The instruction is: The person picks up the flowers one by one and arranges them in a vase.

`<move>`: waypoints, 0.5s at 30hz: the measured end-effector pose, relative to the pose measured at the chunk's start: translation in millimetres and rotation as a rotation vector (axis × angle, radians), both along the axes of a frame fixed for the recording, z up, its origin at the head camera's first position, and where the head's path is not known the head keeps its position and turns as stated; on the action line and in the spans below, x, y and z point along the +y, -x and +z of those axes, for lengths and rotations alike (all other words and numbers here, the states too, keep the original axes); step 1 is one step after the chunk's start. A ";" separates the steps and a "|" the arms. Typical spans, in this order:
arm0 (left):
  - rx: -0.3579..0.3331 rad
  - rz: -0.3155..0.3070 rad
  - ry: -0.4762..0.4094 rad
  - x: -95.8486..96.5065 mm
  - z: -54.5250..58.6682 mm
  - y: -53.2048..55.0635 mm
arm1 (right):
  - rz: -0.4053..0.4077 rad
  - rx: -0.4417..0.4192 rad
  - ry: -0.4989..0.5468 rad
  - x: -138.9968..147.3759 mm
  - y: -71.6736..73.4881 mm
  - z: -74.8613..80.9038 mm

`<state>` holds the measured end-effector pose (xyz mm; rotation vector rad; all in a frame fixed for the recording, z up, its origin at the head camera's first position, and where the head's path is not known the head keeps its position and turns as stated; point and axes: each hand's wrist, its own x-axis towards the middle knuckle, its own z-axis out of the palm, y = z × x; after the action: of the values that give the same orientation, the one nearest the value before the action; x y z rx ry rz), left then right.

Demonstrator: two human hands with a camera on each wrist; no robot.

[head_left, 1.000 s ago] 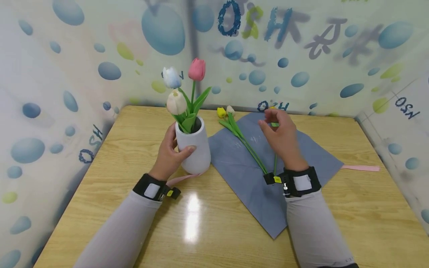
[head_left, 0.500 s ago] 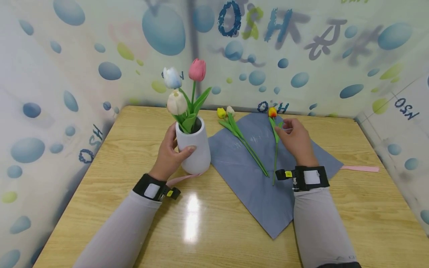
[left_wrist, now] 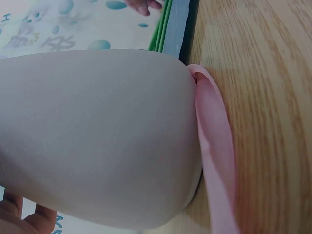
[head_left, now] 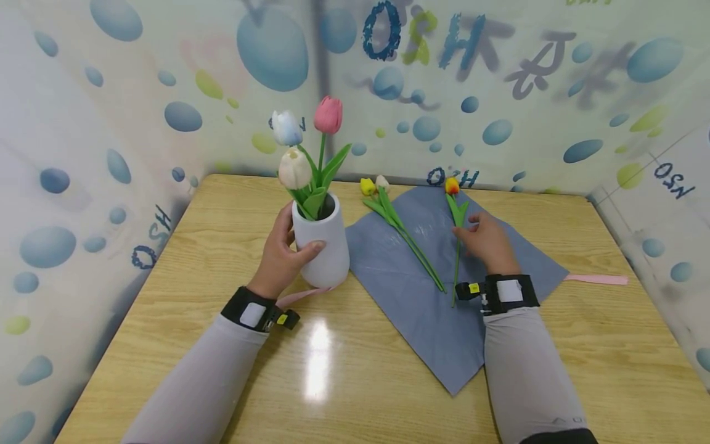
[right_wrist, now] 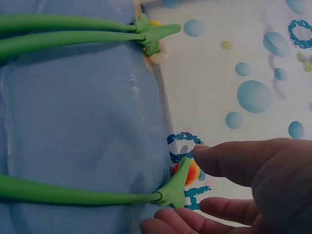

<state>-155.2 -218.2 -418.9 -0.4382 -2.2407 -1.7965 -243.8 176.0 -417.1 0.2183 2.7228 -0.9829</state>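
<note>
My left hand (head_left: 279,258) grips the white vase (head_left: 322,256), thumb across its front and fingers round its left side. Inside the vase stand a pink tulip (head_left: 328,115), a pale blue-white tulip (head_left: 286,128) and a cream tulip (head_left: 294,169). Beside the stem of a red-and-yellow tulip (head_left: 452,186) is my right hand (head_left: 490,243). Its thumb and fingers are apart in the right wrist view, with the green stem (right_wrist: 87,192) just beyond the fingertips. That tulip lies on a blue-grey wrapping sheet (head_left: 438,345).
Left of that tulip, a yellow tulip (head_left: 368,186) and a white tulip (head_left: 382,182) lie with their stems across the sheet. A pink ribbon (left_wrist: 214,131) runs by the vase's base; a pink ribbon end (head_left: 599,279) sticks out at right. A patterned backdrop (head_left: 388,80) stands behind the table.
My right hand first moves right, uncovering the red-and-yellow tulip, then comes slightly down and back toward its stem. The left hand and the vase stay in place.
</note>
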 end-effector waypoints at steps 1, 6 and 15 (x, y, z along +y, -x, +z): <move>0.001 -0.001 0.000 0.1 0.0 0.0 | 0.000 -0.008 -0.005 0.2 0.0 -0.8; 0.005 -0.003 -0.002 0.1 -0.3 0.4 | 0.025 -0.024 -0.072 0.7 -0.2 -4.5; 0.009 -0.006 -0.009 -0.1 -1.2 1.4 | 0.071 -0.017 -0.157 1.8 -3.3 -9.5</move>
<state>-156.7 -218.2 -420.1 -0.4511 -2.2264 -1.8032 -240.5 177.9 -426.6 0.1552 2.7729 -0.7452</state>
